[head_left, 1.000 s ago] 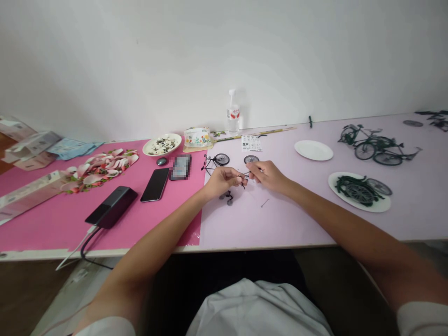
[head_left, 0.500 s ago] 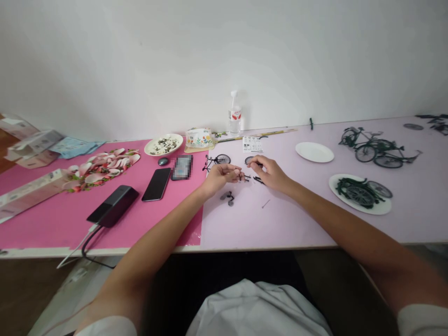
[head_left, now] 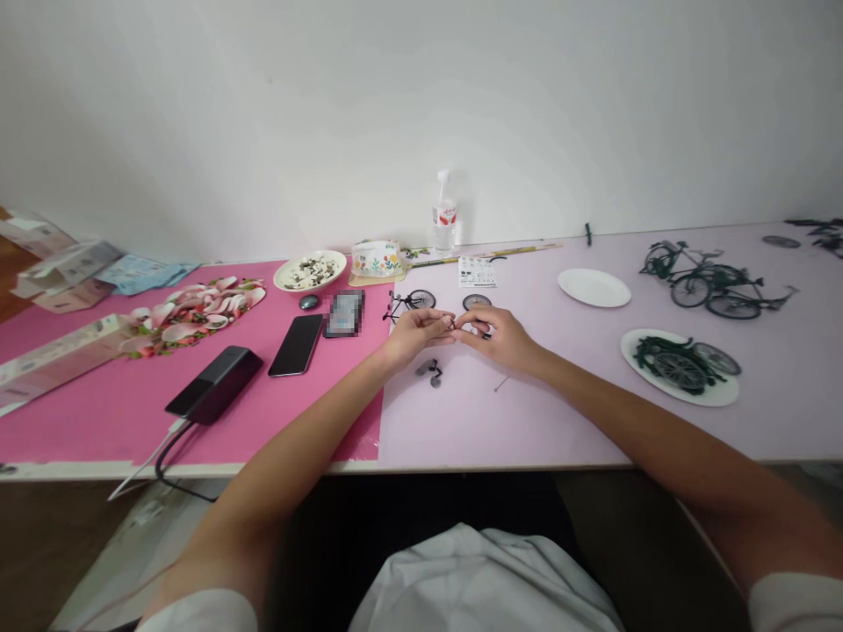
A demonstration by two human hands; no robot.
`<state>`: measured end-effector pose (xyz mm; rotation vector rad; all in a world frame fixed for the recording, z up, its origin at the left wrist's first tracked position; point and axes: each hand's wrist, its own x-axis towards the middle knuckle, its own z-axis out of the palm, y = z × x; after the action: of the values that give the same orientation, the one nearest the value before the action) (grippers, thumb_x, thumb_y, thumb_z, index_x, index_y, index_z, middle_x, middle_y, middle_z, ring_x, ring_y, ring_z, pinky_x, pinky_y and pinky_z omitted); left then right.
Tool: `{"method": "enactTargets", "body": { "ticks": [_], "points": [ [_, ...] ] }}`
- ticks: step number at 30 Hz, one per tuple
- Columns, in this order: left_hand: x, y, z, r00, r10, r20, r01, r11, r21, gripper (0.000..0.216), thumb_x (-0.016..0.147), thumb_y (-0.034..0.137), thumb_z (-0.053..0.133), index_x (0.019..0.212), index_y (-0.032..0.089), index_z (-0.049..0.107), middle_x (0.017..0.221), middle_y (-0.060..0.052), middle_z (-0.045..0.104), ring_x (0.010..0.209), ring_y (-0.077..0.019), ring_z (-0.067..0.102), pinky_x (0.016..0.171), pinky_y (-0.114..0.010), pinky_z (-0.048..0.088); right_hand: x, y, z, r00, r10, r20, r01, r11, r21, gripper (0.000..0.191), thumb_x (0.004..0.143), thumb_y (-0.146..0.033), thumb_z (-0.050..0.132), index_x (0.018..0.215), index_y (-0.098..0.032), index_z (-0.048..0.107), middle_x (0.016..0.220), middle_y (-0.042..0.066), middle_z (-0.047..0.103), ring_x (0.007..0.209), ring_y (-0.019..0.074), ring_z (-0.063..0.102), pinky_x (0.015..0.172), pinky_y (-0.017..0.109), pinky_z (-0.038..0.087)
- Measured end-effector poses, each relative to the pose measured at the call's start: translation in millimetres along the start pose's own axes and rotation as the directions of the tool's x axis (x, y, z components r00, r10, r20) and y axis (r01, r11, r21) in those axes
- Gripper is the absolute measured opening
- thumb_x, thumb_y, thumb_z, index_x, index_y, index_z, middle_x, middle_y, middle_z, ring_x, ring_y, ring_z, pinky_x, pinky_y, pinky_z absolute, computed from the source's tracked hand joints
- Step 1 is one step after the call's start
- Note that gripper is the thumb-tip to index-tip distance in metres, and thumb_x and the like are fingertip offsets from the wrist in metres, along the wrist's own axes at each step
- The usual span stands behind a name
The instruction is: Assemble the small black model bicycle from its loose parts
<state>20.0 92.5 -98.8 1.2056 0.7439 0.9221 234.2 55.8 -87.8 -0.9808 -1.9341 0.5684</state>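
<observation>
Midway, both hands meet over the bench [head_left: 500, 421], left hand [head_left: 412, 332] and right hand [head_left: 497, 332] each in a narrow grip on one small dark part [head_left: 457, 328], bare frame [head_left: 407, 304] and loose wheel [head_left: 475, 301] just beyond, finished bikes [head_left: 711, 283] far right.

A water bottle [head_left: 445, 213] was stood upright at the back of the desk [head_left: 527, 421], by the wall. On the pink half, a phone [head_left: 296, 345] and a power bank [head_left: 214, 397] were laid flat. An empty white plate [head_left: 594, 287] was set on the lilac half, with green model bicycles [head_left: 708, 279] near it.
</observation>
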Motion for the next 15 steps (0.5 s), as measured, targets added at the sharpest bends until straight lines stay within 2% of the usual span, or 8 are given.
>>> {"method": "enactTargets", "body": {
  "ticks": [4, 7, 10, 12, 15],
  "points": [
    [-1, 0, 1, 1.000, 0.022, 0.000, -0.022, 0.999, 0.032, 0.066, 0.062, 0.056, 0.100, 0.105, 0.013, 0.077, 0.100, -0.009, 0.079, 0.089, -0.0189, 0.077, 0.097, -0.042, 0.062, -1, 0, 1, 1.000, 0.000, -0.004, 0.000, 1.000, -0.016, 0.021, 0.093, -0.044, 0.074, 0.094, -0.024, 0.077, 0.073, -0.001, 0.054, 0.067, 0.0163, 0.045, 0.068, 0.033, 0.037],
    [-3, 3, 2, 0.991, 0.127, -0.038, -0.119, 0.979, 0.167, 0.062, 0.072, 0.058, 0.094, 0.113, 0.014, 0.075, 0.113, -0.014, 0.079, 0.099, -0.0226, 0.076, 0.095, -0.041, 0.061, -1, 0, 1, 1.000, 0.002, -0.017, -0.002, 1.000, -0.018, 0.020, 0.094, -0.043, 0.073, 0.095, -0.023, 0.077, 0.074, -0.001, 0.052, 0.065, 0.0158, 0.044, 0.068, 0.033, 0.037],
    [-4, 7, 5, 0.945, 0.320, -0.069, -0.270, 0.881, 0.389, 0.050, 0.086, 0.058, 0.082, 0.112, 0.015, 0.075, 0.123, -0.016, 0.076, 0.111, -0.0255, 0.073, 0.093, -0.037, 0.058, -1, 1, 1, 0.999, 0.021, -0.035, -0.021, 1.000, -0.022, 0.017, 0.093, -0.040, 0.073, 0.094, -0.023, 0.076, 0.073, -0.002, 0.051, 0.065, 0.0156, 0.043, 0.067, 0.033, 0.037],
    [-7, 10, 7, 0.907, 0.419, -0.039, -0.349, 0.802, 0.484, 0.043, 0.093, 0.055, 0.075, 0.112, 0.016, 0.075, 0.125, -0.016, 0.076, 0.115, -0.0255, 0.071, 0.094, -0.035, 0.056, -1, 1, 1, 0.998, 0.030, -0.049, -0.031, 0.999, -0.022, 0.015, 0.092, -0.038, 0.073, 0.093, -0.023, 0.075, 0.073, -0.002, 0.052, 0.065, 0.0152, 0.042, 0.066, 0.033, 0.036],
    [-12, 14, 13, 0.888, 0.458, 0.031, -0.400, 0.739, 0.542, 0.034, 0.097, 0.048, 0.070, 0.111, 0.018, 0.075, 0.121, -0.014, 0.077, 0.115, -0.0248, 0.071, 0.097, -0.036, 0.053, -1, 1, 1, 0.997, 0.041, -0.064, -0.042, 0.999, -0.017, 0.015, 0.091, -0.037, 0.073, 0.091, -0.022, 0.073, 0.073, -0.002, 0.053, 0.062, 0.0142, 0.039, 0.063, 0.032, 0.034]
  ]
}}
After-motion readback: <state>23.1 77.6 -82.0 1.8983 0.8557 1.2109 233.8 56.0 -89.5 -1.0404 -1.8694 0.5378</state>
